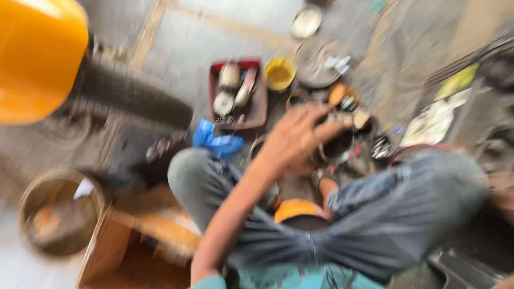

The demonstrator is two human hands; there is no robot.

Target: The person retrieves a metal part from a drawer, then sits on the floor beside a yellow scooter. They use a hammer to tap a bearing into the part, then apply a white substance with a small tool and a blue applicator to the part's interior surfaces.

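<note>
The picture is badly blurred by motion, so only the larger shapes can be trusted. The person sits low on the floor with knees drawn up in grey trousers (385,214), and that crouch puts everything within an arm's sweep. The left hand (297,142) reaches forward over the knees to a dark round pot (338,147), which stands on the floor in the middle of the clutter; the fingers (326,128) are spread and curled down over its near rim, as if to steady it from above, though the blur hides whether they truly grip it or only rest on it. The right hand (503,192) shows only as a blurred edge far to the right of the pot, and whether it is open, closed or holding anything cannot be told. Beyond the pot and to its left lies a red tray (258,115) with several roundish metal parts kept together in it, and a yellow cup (280,73) stands just right of the tray, behind the pot. A crumpled blue bag (217,142) lies left of the pot, near the knee. Far to the left of the pot sit a round basket (61,214) and an open cardboard box (134,246), and a large yellow rounded object (37,59) fills the upper left corner.
</note>
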